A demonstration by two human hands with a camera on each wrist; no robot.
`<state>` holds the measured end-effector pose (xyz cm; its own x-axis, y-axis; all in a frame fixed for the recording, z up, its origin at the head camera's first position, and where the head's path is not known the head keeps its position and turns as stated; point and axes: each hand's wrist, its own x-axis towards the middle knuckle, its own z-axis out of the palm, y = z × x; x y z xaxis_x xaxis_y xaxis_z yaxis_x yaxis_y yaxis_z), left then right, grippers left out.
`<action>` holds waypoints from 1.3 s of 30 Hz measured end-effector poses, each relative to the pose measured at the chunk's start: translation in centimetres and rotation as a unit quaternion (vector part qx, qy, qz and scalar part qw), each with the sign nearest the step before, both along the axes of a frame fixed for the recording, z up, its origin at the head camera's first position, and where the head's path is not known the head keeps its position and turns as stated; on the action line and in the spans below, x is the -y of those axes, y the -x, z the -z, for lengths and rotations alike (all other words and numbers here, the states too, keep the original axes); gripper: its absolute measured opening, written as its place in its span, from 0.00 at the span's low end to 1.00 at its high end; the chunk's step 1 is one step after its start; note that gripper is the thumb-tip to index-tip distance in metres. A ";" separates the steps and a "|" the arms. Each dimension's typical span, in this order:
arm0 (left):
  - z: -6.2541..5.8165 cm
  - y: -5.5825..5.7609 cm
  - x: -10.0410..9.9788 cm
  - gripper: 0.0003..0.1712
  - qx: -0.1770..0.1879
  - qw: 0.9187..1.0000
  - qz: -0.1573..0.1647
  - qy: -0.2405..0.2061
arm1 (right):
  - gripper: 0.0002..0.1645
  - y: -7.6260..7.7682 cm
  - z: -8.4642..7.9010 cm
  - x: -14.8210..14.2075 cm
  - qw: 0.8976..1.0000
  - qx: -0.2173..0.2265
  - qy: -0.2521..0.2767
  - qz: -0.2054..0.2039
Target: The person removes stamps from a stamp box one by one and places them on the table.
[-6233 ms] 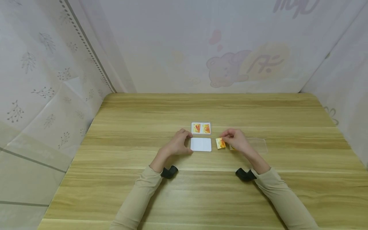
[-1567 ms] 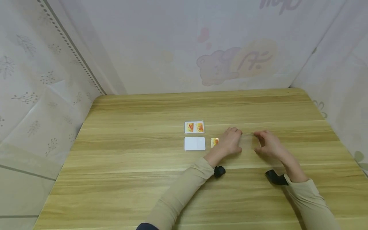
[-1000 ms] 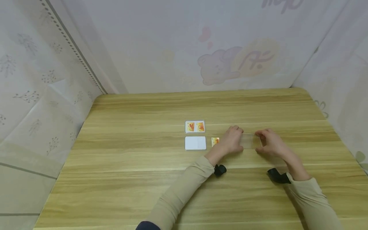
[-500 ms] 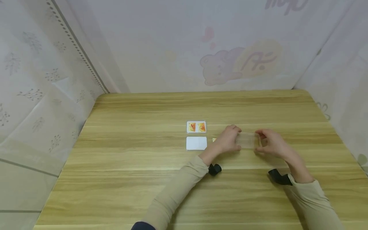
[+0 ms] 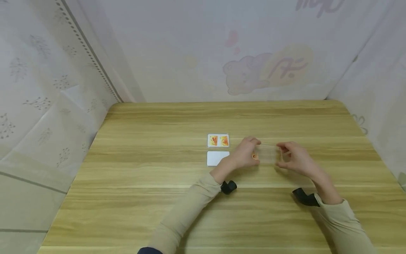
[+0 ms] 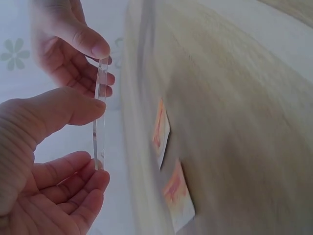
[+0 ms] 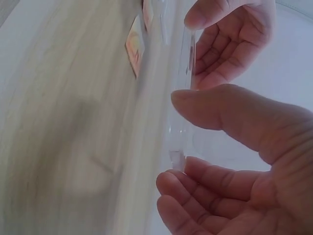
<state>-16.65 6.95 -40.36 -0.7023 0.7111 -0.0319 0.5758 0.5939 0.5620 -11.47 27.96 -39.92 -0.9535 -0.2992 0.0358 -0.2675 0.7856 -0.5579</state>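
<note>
Both hands hold a thin, clear acrylic case [image 5: 268, 154] by its opposite short ends, just above the table. My left hand [image 5: 242, 154] grips the left end between thumb and fingers; my right hand [image 5: 295, 158] grips the right end likewise. Seen edge-on in the left wrist view, the case [image 6: 100, 117] is raised off the wood. Two small orange-and-yellow picture cards lie below it there, one farther [image 6: 160, 129] and one nearer [image 6: 179, 196]. In the head view the left hand and forearm largely hide them.
Left of the hands lies a white rectangular insert [image 5: 215, 158], partly covered by the left wrist. Behind it sits a clear-edged white case with two orange pictures [image 5: 218, 140]. The wooden table [image 5: 152, 169] meets patterned curtains at the back and sides.
Earlier the right hand set down a small picture card beside the white insert. Both hands then took the clear case, lifted it and carried it left.
</note>
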 end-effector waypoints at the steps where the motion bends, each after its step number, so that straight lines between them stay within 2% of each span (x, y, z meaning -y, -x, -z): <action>1: -0.1 0.0 0.2 0.35 0.005 1.000 -0.001 -0.004 | 0.36 0.0 0.0 0.1 1.000 -0.004 0.003 -0.002; 12: -0.4 0.0 2.7 0.36 0.034 0.998 -0.016 -0.046 | 0.35 0.2 0.2 1.4 0.999 -0.040 0.033 -0.017; 21: -0.5 -0.1 4.9 0.35 -0.001 0.998 -0.020 -0.065 | 0.35 0.6 0.6 3.0 0.995 -0.072 0.060 -0.041; 31: -0.5 -0.3 6.7 0.35 0.002 0.996 -0.024 -0.081 | 0.35 0.7 0.8 4.6 0.992 -0.092 0.066 -0.049; 39: -0.5 -0.4 8.4 0.35 -0.013 0.995 -0.028 -0.091 | 0.35 1.1 0.7 6.0 0.993 -0.078 0.074 -0.055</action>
